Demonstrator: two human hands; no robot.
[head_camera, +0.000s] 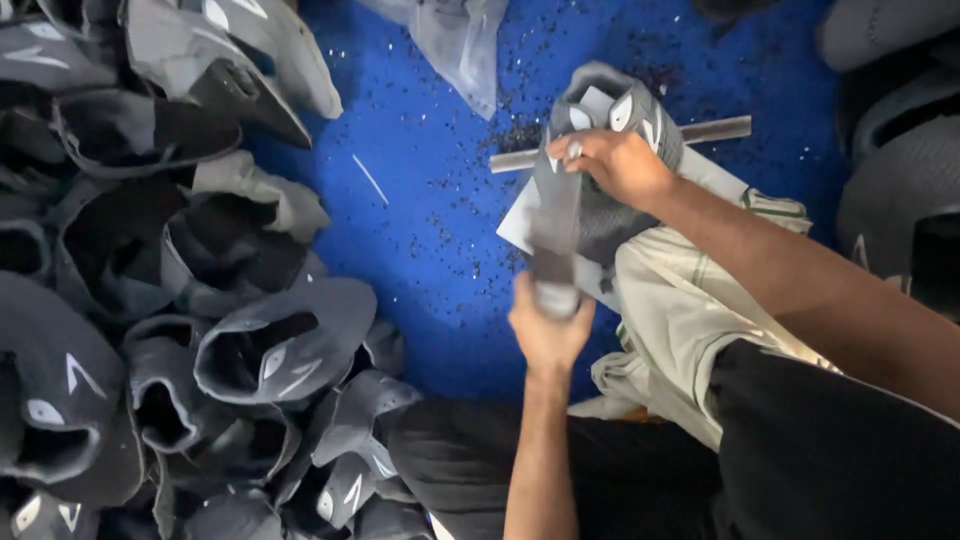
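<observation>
One grey shoe upper (610, 110) in work — right hand (615, 165) fingers clamped on it; left hand (548, 330) fingers clamped on its strap (555, 235); a big pile of shoe uppers (180, 330) lies beside it on the blue floor (430, 200).

Open blue floor (440, 230) lies between nine and twelve o'clock of the hands, strewn only with dark specks. A pile of grey shoe uppers (150, 300) blocks the nine o'clock side; more grey uppers (900, 150) crowd three o'clock.

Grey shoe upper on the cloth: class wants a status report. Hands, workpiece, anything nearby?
Right hand pressing grey shoe upper. Left hand gripping its tongue strip. Metal bar beneath; pile of uppers alongside, apart.
</observation>
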